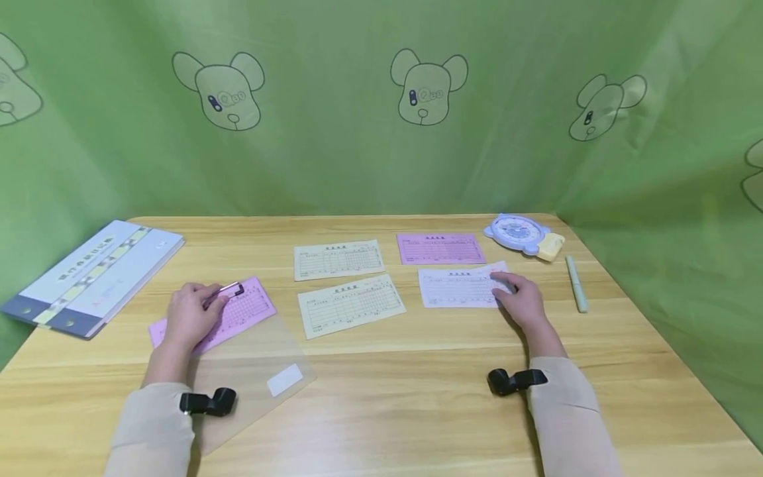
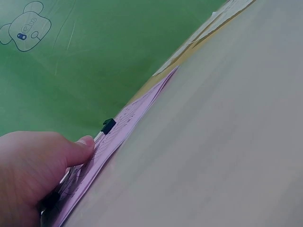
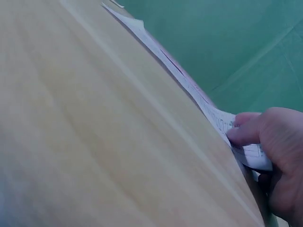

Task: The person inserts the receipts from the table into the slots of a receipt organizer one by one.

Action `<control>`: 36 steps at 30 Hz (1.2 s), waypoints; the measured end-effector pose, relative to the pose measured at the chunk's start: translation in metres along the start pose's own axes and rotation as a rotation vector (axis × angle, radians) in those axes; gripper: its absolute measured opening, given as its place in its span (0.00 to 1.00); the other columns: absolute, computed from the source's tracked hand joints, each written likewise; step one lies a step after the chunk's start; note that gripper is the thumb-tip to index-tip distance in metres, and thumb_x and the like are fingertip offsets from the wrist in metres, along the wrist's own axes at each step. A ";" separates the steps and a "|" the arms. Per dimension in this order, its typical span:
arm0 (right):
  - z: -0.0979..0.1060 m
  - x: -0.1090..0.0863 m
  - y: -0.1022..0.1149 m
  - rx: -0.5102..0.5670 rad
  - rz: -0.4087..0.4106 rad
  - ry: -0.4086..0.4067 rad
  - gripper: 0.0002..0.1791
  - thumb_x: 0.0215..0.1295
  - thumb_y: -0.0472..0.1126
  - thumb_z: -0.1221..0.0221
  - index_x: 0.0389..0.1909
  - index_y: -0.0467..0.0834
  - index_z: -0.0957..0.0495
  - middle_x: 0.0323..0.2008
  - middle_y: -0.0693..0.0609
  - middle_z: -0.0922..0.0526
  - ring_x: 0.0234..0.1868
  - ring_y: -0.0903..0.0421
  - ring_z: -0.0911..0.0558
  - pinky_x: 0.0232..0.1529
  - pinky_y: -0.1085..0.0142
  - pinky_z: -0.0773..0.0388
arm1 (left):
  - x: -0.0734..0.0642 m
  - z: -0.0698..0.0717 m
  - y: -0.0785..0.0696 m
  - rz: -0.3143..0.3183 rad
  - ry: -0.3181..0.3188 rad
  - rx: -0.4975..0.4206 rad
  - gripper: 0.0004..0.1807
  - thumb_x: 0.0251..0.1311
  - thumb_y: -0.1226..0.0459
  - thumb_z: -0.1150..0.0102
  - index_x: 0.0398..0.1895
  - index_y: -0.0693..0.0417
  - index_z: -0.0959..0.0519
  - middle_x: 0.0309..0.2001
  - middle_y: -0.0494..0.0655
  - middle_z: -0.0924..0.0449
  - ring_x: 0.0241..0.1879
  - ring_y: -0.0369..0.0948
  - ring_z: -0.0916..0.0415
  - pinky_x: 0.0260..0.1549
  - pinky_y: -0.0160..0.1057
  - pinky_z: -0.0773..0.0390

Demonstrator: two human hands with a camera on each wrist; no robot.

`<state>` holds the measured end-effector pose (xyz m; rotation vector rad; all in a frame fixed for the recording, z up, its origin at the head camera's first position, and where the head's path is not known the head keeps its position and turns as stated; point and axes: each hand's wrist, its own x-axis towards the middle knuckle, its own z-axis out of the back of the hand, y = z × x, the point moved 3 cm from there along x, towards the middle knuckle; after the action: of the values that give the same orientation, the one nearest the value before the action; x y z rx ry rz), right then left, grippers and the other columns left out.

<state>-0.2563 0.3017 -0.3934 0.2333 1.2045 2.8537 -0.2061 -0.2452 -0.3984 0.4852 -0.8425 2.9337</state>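
Observation:
At the left, a translucent clipboard [image 1: 250, 384] lies on the table with pink form slips [image 1: 238, 315] at its clip end. My left hand [image 1: 193, 310] grips the metal clip [image 1: 231, 289] with black ends. In the left wrist view, the thumb of the left hand [image 2: 42, 170] presses on the clip [image 2: 108, 126] above the pink slips [image 2: 128, 120]. My right hand [image 1: 522, 301] pinches the right end of a white form slip [image 1: 456, 286]. The right wrist view shows that slip [image 3: 253, 156] bending up between thumb and fingers of the right hand [image 3: 281, 151].
Two pale green slips [image 1: 338, 259] lie mid-table, with another pink slip [image 1: 441, 249] behind the white one. A blue clock-like dial [image 1: 516, 232], a yellowish block [image 1: 551, 246] and a green pen [image 1: 575, 283] are right. A thick blue-white book [image 1: 113, 265] is left. Green curtain [image 1: 334, 165] hangs behind.

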 end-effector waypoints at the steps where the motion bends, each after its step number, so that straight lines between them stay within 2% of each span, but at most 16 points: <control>1: 0.001 -0.001 0.001 0.006 -0.003 -0.004 0.16 0.56 0.32 0.49 0.47 0.33 0.28 0.53 0.34 0.35 0.57 0.39 0.41 0.54 0.51 0.45 | 0.000 0.000 0.000 -0.001 -0.002 -0.002 0.18 0.54 0.65 0.48 0.44 0.70 0.28 0.38 0.66 0.33 0.39 0.58 0.39 0.39 0.54 0.42; 4: 0.003 -0.002 0.002 0.046 -0.031 0.005 0.14 0.57 0.30 0.52 0.43 0.32 0.26 0.51 0.33 0.33 0.55 0.40 0.39 0.53 0.51 0.43 | 0.001 0.000 0.001 -0.004 -0.005 -0.008 0.18 0.54 0.65 0.48 0.44 0.70 0.28 0.38 0.66 0.34 0.39 0.58 0.39 0.39 0.54 0.42; 10: 0.008 -0.004 0.003 0.156 -0.119 0.022 0.22 0.53 0.26 0.61 0.50 0.32 0.31 0.57 0.34 0.41 0.57 0.42 0.43 0.54 0.50 0.46 | 0.002 0.001 0.001 0.001 0.003 -0.008 0.18 0.54 0.64 0.48 0.45 0.70 0.28 0.39 0.66 0.34 0.40 0.58 0.39 0.39 0.55 0.42; 13: 0.010 -0.005 0.003 0.209 -0.147 0.009 0.22 0.53 0.25 0.60 0.51 0.31 0.33 0.59 0.36 0.44 0.60 0.43 0.46 0.56 0.52 0.48 | 0.002 0.002 0.001 0.021 0.023 -0.011 0.19 0.54 0.63 0.48 0.45 0.69 0.28 0.39 0.66 0.34 0.40 0.58 0.40 0.39 0.54 0.42; 16: 0.011 -0.005 0.003 0.265 -0.173 -0.013 0.21 0.55 0.26 0.57 0.52 0.32 0.34 0.59 0.38 0.43 0.59 0.47 0.45 0.55 0.59 0.43 | 0.002 0.003 0.000 0.043 0.041 -0.013 0.19 0.55 0.62 0.49 0.46 0.69 0.29 0.40 0.65 0.35 0.41 0.58 0.40 0.40 0.54 0.42; 20: 0.010 -0.005 0.006 0.379 -0.195 -0.052 0.20 0.57 0.27 0.54 0.53 0.32 0.34 0.55 0.40 0.39 0.51 0.54 0.37 0.42 0.70 0.30 | 0.002 0.003 0.000 0.060 0.055 -0.010 0.20 0.56 0.61 0.49 0.47 0.69 0.29 0.41 0.65 0.35 0.42 0.58 0.41 0.40 0.54 0.42; 23: 0.009 -0.005 0.011 0.467 -0.188 -0.054 0.19 0.58 0.28 0.52 0.52 0.31 0.34 0.50 0.44 0.38 0.42 0.60 0.33 0.32 0.74 0.27 | 0.001 0.003 0.000 0.065 0.057 -0.010 0.20 0.56 0.61 0.49 0.47 0.69 0.29 0.41 0.65 0.35 0.41 0.57 0.41 0.40 0.54 0.42; 29: 0.005 -0.008 0.032 0.612 -0.173 0.038 0.20 0.57 0.28 0.50 0.52 0.29 0.35 0.41 0.48 0.37 0.29 0.64 0.29 0.29 0.75 0.27 | 0.000 0.003 0.001 0.051 0.044 -0.015 0.19 0.55 0.62 0.49 0.46 0.69 0.28 0.41 0.65 0.35 0.41 0.58 0.40 0.40 0.54 0.42; 32: -0.001 -0.010 0.045 0.681 -0.161 0.123 0.21 0.58 0.26 0.52 0.53 0.29 0.37 0.46 0.45 0.37 0.28 0.64 0.28 0.28 0.74 0.27 | 0.000 0.003 0.001 0.042 0.040 -0.017 0.19 0.54 0.63 0.49 0.45 0.69 0.28 0.40 0.66 0.35 0.41 0.58 0.40 0.40 0.54 0.42; 36: -0.011 -0.012 0.064 0.709 -0.115 0.224 0.23 0.57 0.24 0.54 0.55 0.28 0.41 0.57 0.39 0.43 0.28 0.63 0.27 0.29 0.73 0.26 | 0.000 0.003 0.000 0.044 0.047 -0.018 0.20 0.52 0.64 0.50 0.45 0.70 0.29 0.40 0.66 0.35 0.41 0.59 0.40 0.40 0.55 0.42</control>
<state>-0.2445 0.2478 -0.3563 -0.1451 2.1518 2.2860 -0.2052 -0.2462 -0.3960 0.4006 -0.8840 2.9617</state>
